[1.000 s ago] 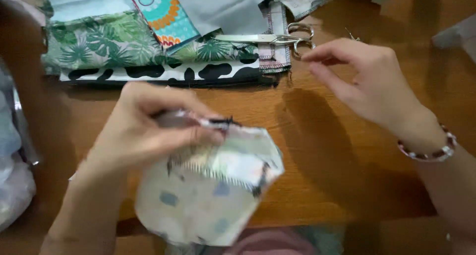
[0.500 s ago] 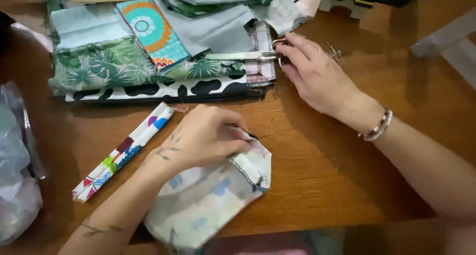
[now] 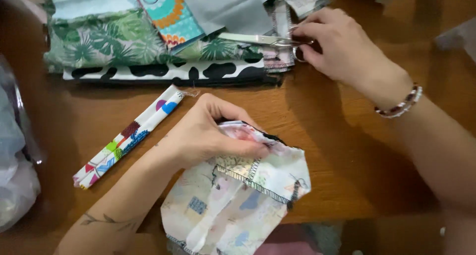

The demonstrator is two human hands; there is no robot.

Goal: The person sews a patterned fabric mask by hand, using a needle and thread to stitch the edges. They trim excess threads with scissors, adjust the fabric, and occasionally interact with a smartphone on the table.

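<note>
Clear plastic bag at far left edge of wooden table. Folded patterned fabric strip lying diagonal. Left hand pinching top edge of pale sewn fabric pouch at table's near edge. Fabric stack behind. Right hand fingers curled around scissors handles atop stack.
</note>
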